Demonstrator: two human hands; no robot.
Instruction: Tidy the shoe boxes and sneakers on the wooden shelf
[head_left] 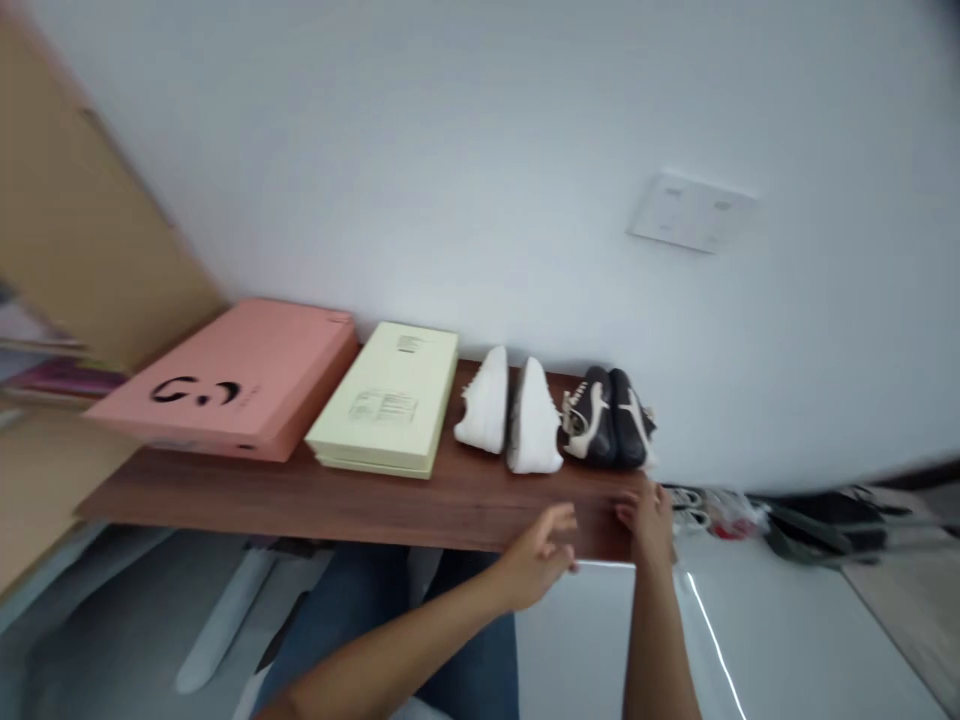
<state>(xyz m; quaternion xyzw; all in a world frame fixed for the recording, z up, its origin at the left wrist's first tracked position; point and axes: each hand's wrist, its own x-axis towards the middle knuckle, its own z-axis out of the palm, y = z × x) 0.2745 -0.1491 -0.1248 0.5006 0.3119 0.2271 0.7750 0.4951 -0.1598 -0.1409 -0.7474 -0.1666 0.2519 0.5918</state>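
Note:
My left hand [541,560] is raised at the front edge of the brown wooden table [360,508], fingers apart and holding nothing. My right hand [649,512] is at the table's right end, fingers parted, just in front of a pair of black sneakers [609,418] with white stripes. Whether it touches the nearer shoe I cannot tell. Left of these lies a pair of white sneakers [510,412]. A pale yellow shoebox [388,398] and a larger pink box [232,375] with black print stand further left, both with lids on.
A wall runs behind the table, with a white socket plate [691,212] on it. A tan panel [90,200] stands at the left. On the floor at the right are more shoes [688,510], a plastic bag [735,515] and a dark bag [829,525].

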